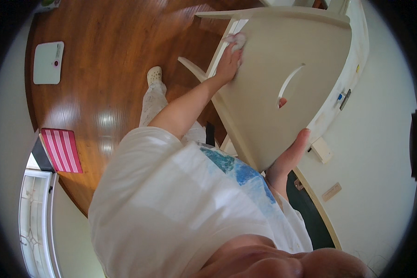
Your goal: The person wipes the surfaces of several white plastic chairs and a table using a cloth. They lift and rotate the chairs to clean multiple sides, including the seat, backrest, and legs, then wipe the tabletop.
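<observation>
In front of me stands a cream piece of furniture with a broad panel point(257, 80) and a curved slot cut through it. My left hand point(229, 62) presses a crumpled pale pink and white cloth point(239, 41) on the panel beside its left edge. Around the panel's lower right edge curls my right hand point(299, 140), with the thumb on the near side. Its fingers are mostly hidden behind the panel. A bit of skin shows through the slot, probably one of those fingers.
Splayed legs point(191, 67) of the furniture stick out over the wooden floor point(114, 52). A white bathroom scale point(48, 62) and a pink-striped mat point(62, 150) lie at the left. Wall switches point(332, 191) and a dark opening point(304, 208) are at the right.
</observation>
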`<state>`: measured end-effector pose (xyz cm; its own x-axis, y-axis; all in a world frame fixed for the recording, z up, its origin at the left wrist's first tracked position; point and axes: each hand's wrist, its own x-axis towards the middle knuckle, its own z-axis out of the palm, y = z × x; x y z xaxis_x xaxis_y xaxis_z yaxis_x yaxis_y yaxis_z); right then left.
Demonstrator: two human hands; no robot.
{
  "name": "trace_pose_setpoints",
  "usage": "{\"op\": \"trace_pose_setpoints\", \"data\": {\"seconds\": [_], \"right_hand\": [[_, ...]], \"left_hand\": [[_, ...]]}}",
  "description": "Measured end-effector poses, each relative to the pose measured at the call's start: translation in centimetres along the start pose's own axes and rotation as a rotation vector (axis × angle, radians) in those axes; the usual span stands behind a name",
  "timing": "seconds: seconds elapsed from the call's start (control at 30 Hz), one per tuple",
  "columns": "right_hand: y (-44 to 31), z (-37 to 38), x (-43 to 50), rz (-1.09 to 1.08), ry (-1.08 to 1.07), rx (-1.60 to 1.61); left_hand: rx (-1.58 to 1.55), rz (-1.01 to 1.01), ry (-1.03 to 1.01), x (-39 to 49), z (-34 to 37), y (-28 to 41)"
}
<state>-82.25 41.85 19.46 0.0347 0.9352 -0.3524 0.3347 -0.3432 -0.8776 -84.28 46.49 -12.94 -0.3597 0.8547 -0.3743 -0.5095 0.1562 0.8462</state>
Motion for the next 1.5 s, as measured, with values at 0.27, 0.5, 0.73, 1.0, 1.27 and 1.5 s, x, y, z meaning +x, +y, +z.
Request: {"op": "trace_pose_setpoints", "data": {"seconds": [0.27, 0.5, 0.73, 1.0, 1.27, 1.5], "right_hand": [[0.3, -0.7, -0.3, 0.054, -0.06, 0.173], [0.3, -1.9, 0.2, -0.058, -0.072, 0.046], [0.1, -3.0, 0.7, 0.137, -0.139, 0.449], [0.9, -2.2, 1.7, 0.167, -0.189, 0.626], [1.3, -1.3, 2.6, -0.144, -0.166, 0.311], [4.7, -2.5, 4.4, -0.088, -0.291, 0.352]], "left_hand": [[0.142, -0.499, -0.096, -11.2, -4.4, -0.4], [0.401, -0.019, -0.068, -16.9, -1.0, 7.2], [0.127, 0.692, -0.244, -22.1, 3.0, 18.8], [0.311, 1.114, -0.209, -22.6, 2.4, 18.1], [0.192, 0.301, 0.025, -22.8, -2.2, 13.4], [0.568, 0.868, -0.21, -25.5, 0.6, 20.9]]}}
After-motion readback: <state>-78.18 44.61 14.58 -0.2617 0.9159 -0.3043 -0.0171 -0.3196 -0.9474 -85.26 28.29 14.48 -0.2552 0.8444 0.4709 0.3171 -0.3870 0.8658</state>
